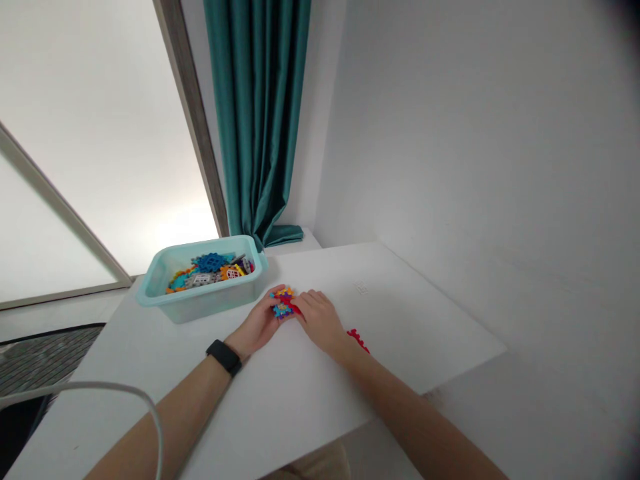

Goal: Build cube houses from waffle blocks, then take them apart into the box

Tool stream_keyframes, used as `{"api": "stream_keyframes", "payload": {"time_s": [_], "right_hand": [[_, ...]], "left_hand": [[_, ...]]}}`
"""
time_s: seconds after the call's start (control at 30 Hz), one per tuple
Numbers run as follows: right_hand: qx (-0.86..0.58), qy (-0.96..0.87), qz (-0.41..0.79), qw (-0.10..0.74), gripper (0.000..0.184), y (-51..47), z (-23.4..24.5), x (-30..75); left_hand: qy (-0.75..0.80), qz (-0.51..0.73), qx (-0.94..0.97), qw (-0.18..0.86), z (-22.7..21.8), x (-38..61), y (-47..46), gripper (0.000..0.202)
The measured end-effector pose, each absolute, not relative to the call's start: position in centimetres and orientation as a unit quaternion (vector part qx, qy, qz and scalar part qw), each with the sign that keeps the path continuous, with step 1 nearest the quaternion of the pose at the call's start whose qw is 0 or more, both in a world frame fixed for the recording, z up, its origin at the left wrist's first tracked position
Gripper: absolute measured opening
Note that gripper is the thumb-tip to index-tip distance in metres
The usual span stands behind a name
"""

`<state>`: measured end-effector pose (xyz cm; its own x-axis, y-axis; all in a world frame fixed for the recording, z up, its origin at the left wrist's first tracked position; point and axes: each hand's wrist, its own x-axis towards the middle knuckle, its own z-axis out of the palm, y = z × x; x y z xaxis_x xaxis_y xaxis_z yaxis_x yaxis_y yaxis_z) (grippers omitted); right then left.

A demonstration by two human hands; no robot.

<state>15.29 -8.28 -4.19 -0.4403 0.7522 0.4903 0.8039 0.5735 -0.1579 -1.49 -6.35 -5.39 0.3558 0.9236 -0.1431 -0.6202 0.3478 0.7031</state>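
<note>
Above the white table, my left hand (261, 324) is closed around a small cluster of interlocking plastic pieces (283, 309) in blue, yellow, purple and red. My right hand (318, 319) pinches a red plastic piece (295, 306) at the right side of that cluster. Fingers partly cover both, and whether the red piece is joined to the cluster I cannot tell. Another red toothed piece (358, 339) lies on the table beside my right forearm, which partly hides it. A black band sits on my left wrist.
A light-teal plastic tub (215, 294) with many coloured toothed pieces stands at the table's back left. A small white piece (361, 288) lies on the white table (415, 333). A green curtain (257, 120) hangs behind; a pale cable (125, 389) arcs across the lower left. A wall borders the right.
</note>
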Motion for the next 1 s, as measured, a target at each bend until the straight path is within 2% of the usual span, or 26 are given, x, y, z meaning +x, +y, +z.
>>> {"api": "stream_keyframes", "payload": {"time_s": [0.17,0.23,0.37,0.5,0.6,0.7,0.9,1.0], "right_hand": [[-0.402,-0.876,0.021,0.264,0.039,-9.3,-4.7,16.8],[-0.421,-0.863,0.048,0.276,0.043,-9.8,-4.8,18.9],[-0.504,-0.818,0.067,0.269,0.029,-10.9,-5.1,24.4],[-0.536,-0.811,0.103,0.211,0.039,-12.5,-5.5,28.4],[-0.551,-0.807,0.112,0.183,0.029,-13.2,-6.0,29.0],[-0.564,-0.795,0.124,0.186,0.015,-13.2,-6.4,28.3],[-0.558,-0.777,0.182,0.228,0.024,-12.2,-6.3,25.8],[-0.52,-0.8,0.206,0.218,0.018,-11.5,-6.0,24.3]], "left_hand": [[0.293,0.502,0.316,0.75,-5.6,-1.4,-6.5,0.045],[0.296,0.501,0.322,0.747,-5.7,-1.4,-6.5,0.045],[0.295,0.483,0.33,0.755,-5.4,-1.4,-6.6,0.043],[0.303,0.474,0.333,0.757,-5.0,-1.5,-6.7,0.043],[0.307,0.474,0.339,0.752,-4.6,-1.5,-7.0,0.043],[0.309,0.469,0.349,0.75,-4.3,-1.5,-7.2,0.043],[0.321,0.46,0.365,0.743,-4.6,-1.5,-7.1,0.05],[0.32,0.458,0.372,0.741,-4.8,-1.4,-7.1,0.051]]}}
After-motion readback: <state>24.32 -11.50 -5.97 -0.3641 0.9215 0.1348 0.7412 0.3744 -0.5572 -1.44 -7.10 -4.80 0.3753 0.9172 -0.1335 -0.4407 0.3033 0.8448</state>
